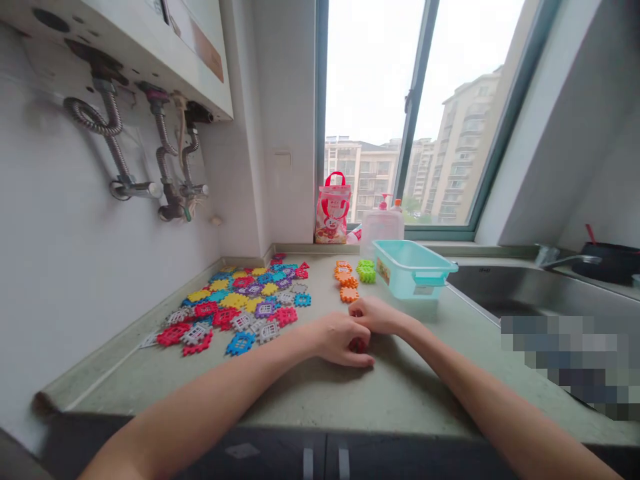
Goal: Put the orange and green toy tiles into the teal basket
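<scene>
Head view: both forearms reach across a pale green countertop (300, 393) and the hands meet near its middle. The left hand (336, 339) is curled, fingers down on the surface, closed around a small red piece (358, 345) of which only a sliver shows between fingers and counter. The right hand (376, 315) lies against the left, fingers bent inward toward the same piece; whether it actually grips it cannot be told. To the left, a large spread of loose coloured interlocking tiles (240, 303) lies flat and unsorted, running back toward the wall. Just beyond the hands stand two small groups, orange tiles (346, 280) and green tiles (367, 271), set apart by colour. Judged from this layout, the grouping is at an early stage: two colours separated, the bulk still mixed. A light blue plastic bin (413, 268) sits just right of the sorted groups, near the right hand; its contents are not visible. Behind it stand a pump bottle (383, 223) and a red-handled bag (333, 212) against the window. The sink (520, 293) edge opens close to the right of the bin. Open counter lies in front of the hands up to the near edge; the wall closes the left side.
</scene>
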